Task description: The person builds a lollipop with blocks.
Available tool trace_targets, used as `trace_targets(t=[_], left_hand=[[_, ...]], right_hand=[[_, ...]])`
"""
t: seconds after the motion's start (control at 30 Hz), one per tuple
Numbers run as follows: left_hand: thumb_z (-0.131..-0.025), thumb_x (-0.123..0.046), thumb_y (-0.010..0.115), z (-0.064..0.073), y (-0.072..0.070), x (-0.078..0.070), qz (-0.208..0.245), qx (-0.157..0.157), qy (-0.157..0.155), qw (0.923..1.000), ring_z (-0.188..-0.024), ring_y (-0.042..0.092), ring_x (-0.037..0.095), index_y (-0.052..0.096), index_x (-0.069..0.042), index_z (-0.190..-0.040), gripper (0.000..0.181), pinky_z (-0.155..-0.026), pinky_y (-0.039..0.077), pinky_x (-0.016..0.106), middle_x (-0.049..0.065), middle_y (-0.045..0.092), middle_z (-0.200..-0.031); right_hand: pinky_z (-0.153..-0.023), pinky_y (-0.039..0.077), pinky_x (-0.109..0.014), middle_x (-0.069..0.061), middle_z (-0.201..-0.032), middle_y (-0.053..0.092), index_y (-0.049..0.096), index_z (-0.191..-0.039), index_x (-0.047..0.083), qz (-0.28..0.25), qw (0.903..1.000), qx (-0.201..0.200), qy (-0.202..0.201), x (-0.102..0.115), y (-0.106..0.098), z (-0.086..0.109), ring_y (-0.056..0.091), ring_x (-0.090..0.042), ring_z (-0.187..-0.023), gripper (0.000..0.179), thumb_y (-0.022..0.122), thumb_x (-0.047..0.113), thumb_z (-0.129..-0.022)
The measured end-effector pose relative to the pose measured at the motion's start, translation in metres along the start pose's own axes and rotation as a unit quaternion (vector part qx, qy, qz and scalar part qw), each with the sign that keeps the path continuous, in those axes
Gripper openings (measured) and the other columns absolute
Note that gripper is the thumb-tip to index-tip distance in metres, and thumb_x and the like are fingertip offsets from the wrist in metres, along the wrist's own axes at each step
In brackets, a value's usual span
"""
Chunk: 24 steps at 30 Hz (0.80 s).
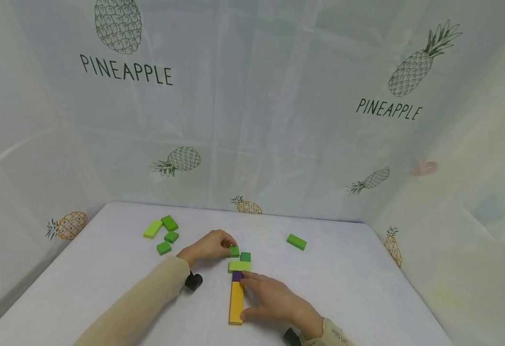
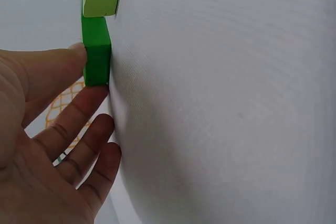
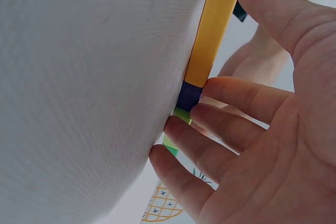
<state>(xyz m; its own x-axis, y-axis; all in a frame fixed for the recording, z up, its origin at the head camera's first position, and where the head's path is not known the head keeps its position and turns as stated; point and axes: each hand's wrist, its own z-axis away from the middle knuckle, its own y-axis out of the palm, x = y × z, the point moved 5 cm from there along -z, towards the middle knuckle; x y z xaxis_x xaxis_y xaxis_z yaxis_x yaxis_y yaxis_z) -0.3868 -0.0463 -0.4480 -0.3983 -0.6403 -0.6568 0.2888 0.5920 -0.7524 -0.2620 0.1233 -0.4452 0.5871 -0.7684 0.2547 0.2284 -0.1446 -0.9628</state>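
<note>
In the head view my left hand (image 1: 211,244) pinches a small green block (image 1: 234,252) between thumb and index finger, its other fingers loosely bent. That block sits beside a light green block (image 1: 240,266) and a darker green block (image 1: 245,257). Below them, a purple block (image 1: 237,276) and a long yellow block (image 1: 236,302) continue the line toward me. My right hand (image 1: 274,299) rests along the line's right side. Its thumb touches the yellow block (image 3: 212,30), and its extended fingers lie by the purple block (image 3: 189,96) in the right wrist view.
At the back left lie a light green block (image 1: 153,229) and several green blocks (image 1: 169,223). One more green block (image 1: 297,241) lies at the back right. A pineapple-printed curtain (image 1: 252,120) hangs behind the white table (image 1: 343,278).
</note>
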Motion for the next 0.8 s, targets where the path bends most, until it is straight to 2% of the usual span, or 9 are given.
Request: trace_targets(t=[0.33, 0.8], left_hand=[[-0.085, -0.009, 0.069, -0.0003, 0.0038, -0.0026, -0.01, 0.031, 0.03, 0.999, -0.085, 0.053, 0.012, 0.074, -0.015, -0.107, 0.023, -0.079, 0.047, 0.035, -0.007, 0.065, -0.092], [-0.084, -0.009, 0.07, 0.0001, 0.0048, -0.0035, 0.003, 0.047, 0.02, 0.9987, -0.084, 0.052, 0.013, 0.074, -0.017, -0.105, 0.023, -0.077, 0.046, 0.033, -0.008, 0.062, -0.091]], right_hand=[[-0.104, 0.04, -0.039, 0.0, -0.145, 0.044, 0.054, -0.134, 0.02, 0.0, 1.0, 0.003, 0.004, 0.0005, 0.0011, 0.0002, 0.044, -0.019, -0.131, 0.078, 0.063, 0.069, -0.074], [-0.104, 0.04, -0.039, 0.0, -0.146, 0.043, 0.054, -0.134, 0.02, 0.0, 1.0, 0.001, 0.008, 0.0003, 0.0006, -0.0002, 0.044, -0.019, -0.131, 0.077, 0.065, 0.067, -0.074]])
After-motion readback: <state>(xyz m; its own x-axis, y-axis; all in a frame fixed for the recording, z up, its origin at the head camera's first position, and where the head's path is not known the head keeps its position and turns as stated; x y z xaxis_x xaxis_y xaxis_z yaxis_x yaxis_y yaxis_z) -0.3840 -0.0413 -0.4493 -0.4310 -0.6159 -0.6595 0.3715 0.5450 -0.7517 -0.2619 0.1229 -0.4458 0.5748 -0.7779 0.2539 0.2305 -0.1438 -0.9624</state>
